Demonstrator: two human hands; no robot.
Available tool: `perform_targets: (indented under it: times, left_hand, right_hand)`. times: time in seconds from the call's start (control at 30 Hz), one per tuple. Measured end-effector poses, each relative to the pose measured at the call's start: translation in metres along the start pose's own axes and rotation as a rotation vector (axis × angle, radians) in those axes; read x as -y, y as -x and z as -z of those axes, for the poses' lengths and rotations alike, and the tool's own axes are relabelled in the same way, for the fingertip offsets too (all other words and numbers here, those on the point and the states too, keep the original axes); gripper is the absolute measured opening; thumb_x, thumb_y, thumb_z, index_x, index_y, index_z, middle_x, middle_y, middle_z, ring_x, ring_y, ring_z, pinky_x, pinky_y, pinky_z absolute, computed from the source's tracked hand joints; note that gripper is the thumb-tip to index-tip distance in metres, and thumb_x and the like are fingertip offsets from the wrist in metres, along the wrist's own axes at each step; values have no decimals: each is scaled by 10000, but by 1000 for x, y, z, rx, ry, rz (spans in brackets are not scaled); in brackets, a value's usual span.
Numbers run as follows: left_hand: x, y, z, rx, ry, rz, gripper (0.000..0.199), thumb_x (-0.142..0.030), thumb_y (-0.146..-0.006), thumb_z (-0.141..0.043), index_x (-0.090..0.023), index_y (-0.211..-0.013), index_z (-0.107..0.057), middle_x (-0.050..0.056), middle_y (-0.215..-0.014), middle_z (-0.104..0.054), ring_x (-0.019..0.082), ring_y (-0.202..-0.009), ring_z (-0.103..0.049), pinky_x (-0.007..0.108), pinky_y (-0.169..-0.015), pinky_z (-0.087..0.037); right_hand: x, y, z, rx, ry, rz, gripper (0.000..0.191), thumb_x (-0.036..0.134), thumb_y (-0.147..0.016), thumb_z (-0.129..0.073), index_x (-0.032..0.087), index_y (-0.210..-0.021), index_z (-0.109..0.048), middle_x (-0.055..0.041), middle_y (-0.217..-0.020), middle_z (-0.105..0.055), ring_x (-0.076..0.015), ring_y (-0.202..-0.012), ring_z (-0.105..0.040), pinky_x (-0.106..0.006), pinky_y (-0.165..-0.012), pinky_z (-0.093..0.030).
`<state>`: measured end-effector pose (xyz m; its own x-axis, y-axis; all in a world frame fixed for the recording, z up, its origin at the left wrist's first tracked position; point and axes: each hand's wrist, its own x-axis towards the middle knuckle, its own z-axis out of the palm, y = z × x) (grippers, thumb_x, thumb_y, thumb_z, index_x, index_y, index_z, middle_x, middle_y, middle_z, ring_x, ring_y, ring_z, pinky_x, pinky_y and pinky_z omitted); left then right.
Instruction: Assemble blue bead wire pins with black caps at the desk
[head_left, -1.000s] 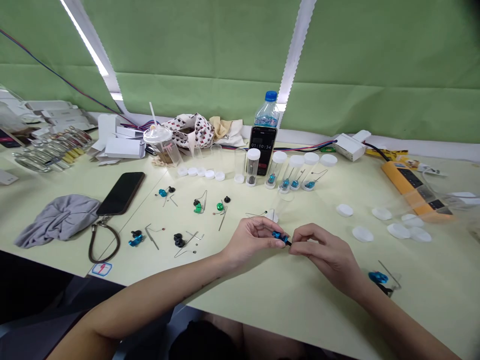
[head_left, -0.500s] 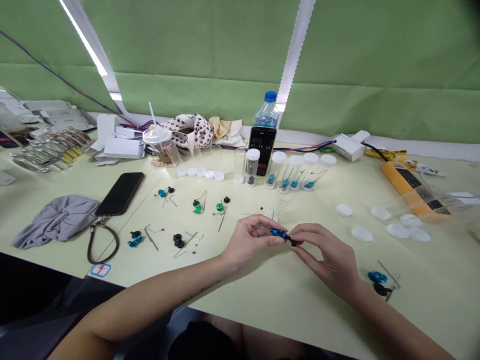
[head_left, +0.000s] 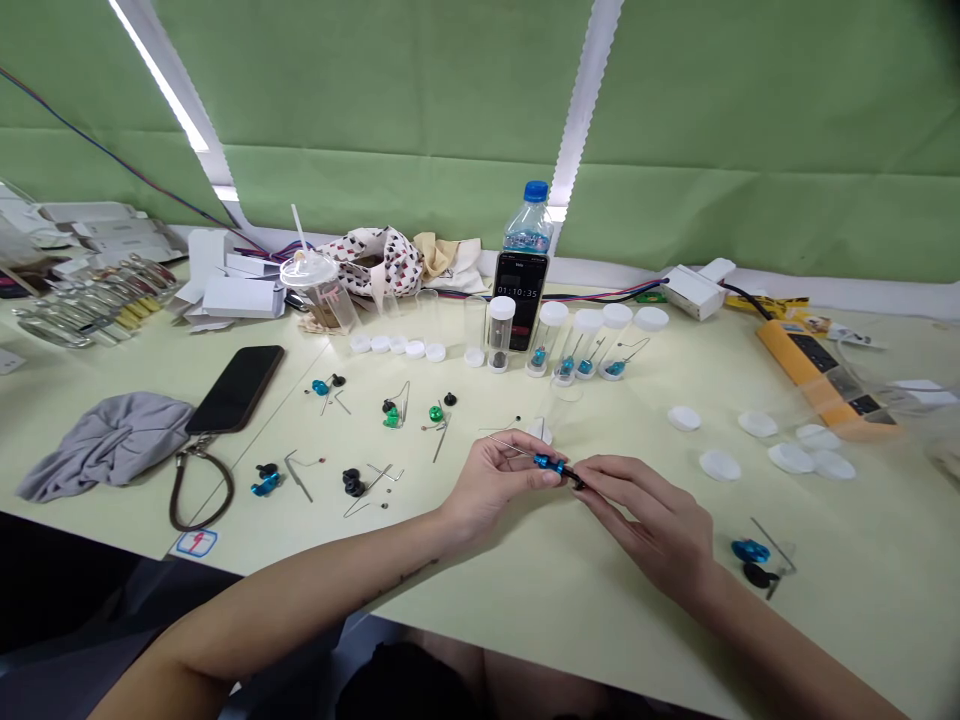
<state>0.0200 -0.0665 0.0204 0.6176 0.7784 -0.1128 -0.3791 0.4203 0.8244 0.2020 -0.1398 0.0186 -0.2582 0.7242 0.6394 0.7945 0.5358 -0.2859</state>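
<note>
My left hand [head_left: 491, 480] pinches a small blue metal part [head_left: 550, 464] between thumb and fingers, with a thin wire sticking out to its left. At the part's right end sits a black piece [head_left: 576, 480], gripped by the fingertips of my right hand [head_left: 652, 520]. The two pieces touch end to end; I cannot tell whether they are joined. Just behind my hands stands a clear tube with a white cap base [head_left: 540, 432]. To the left lie loose sets: a blue part [head_left: 265, 484], black parts [head_left: 353, 483] and a green part [head_left: 391, 418], each with bent wires.
Several capped clear tubes [head_left: 553, 315] holding blue parts stand before a propped phone timer [head_left: 519, 300] and a bottle [head_left: 529, 225]. White caps [head_left: 720, 465] and another blue part [head_left: 750, 551] lie right. An orange power strip [head_left: 814, 370], dark phone [head_left: 236, 388] and grey cloth [head_left: 105, 440] flank them.
My right fingers have shifted slightly and closed more around the black piece, which now extends further in line with the blue part. The whole view has drifted a little; the timer advanced one second.
</note>
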Motion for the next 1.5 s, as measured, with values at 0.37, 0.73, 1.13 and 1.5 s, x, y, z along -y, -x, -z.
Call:
perform_targets:
  times: [0.37, 0.73, 1.13, 1.5]
  left_hand:
    - [1, 2, 2, -30, -88, -45, 266, -168, -609, -802, -119, -823, -653, 70, -873, -717, 143, -824, -657, 279, -814, -487]
    - [-1, 3, -1, -15, -110, -74, 252, -183, -612, -801, -115, -813, -666, 77, -879, -711, 154, -822, -661, 293, -818, -496]
    - [-1, 5, -1, -6, -110, -102, 237, -168, -633, -787, -114, -828, -663, 70, -876, -708, 162, -830, -672, 292, -805, -517]
    - [0, 4, 0, 17, -106, -93, 234, -170, -640, -784, -119, -826, -651, 59, -877, -704, 143, -828, -665, 275, -802, -513]
  right_hand:
    - [5, -3, -4, -77, -5, -33, 193, 147, -851, -594, 235, -1019, -627, -36, -912, -698, -132, -792, -683, -217, -657, -559]
    - [15, -10, -1, -83, -182, -196, 212, 151, -826, -619, 248, -1010, -662, -20, -893, -723, -155, -794, -689, -253, -676, -568]
    - [13, -1, -7, -53, -359, -375, 230, 156, -829, -626, 248, -1039, -626, -10, -920, -704, -136, -785, -681, -269, -714, -593]
    - [14, -2, -7, -56, -477, -422, 171, 178, -831, -628, 244, -989, -627, 0, -872, -713, -135, -712, -700, -260, -670, -613]
